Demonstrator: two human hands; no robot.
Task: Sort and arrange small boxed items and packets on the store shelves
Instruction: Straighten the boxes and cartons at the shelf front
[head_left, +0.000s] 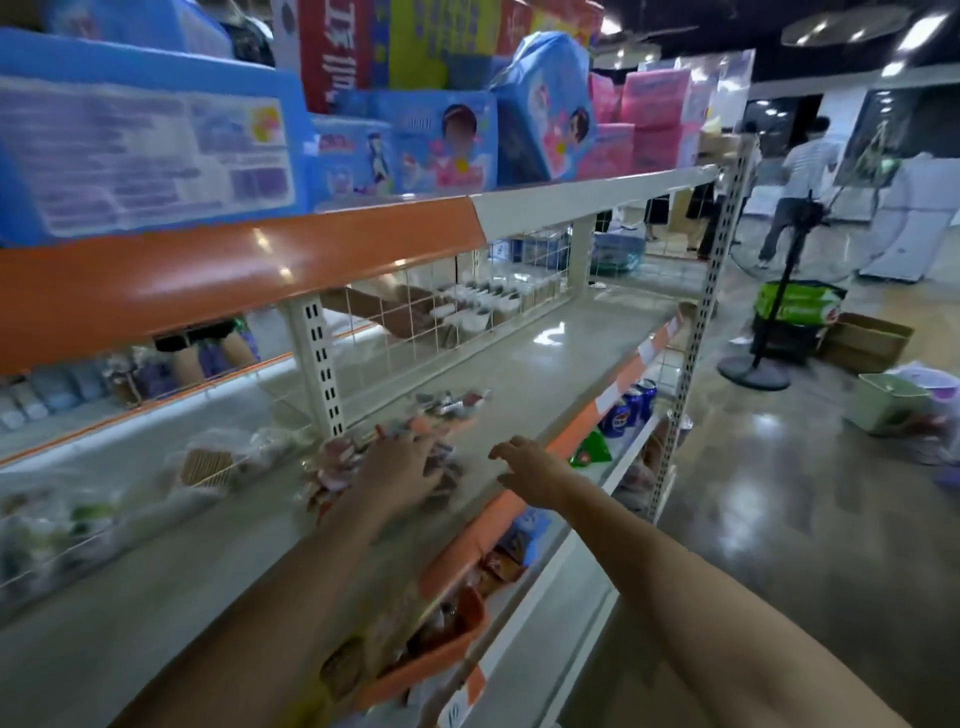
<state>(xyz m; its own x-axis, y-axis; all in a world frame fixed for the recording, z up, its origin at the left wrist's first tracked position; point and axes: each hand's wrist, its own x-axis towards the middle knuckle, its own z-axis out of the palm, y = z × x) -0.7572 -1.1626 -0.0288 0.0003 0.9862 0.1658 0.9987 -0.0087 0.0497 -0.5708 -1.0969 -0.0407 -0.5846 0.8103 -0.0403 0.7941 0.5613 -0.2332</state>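
Note:
A loose heap of small pink and red packets (343, 460) lies on the pale middle shelf (524, 358), with a few more packets (452, 402) scattered just behind it. My left hand (402, 462) rests flat on the heap with its fingers spread; the blur hides whether it grips any packet. My right hand (530, 465) hovers over the shelf's orange front edge, to the right of the heap, fingers apart and holding nothing.
Blue and pink boxed packs (441, 140) fill the top shelf. Clear bagged items (208, 465) lie left of the heap. Cans (631, 410) and an orange tray (431, 660) sit on lower shelves. A fan stand (763, 358), cartons and people occupy the aisle at right.

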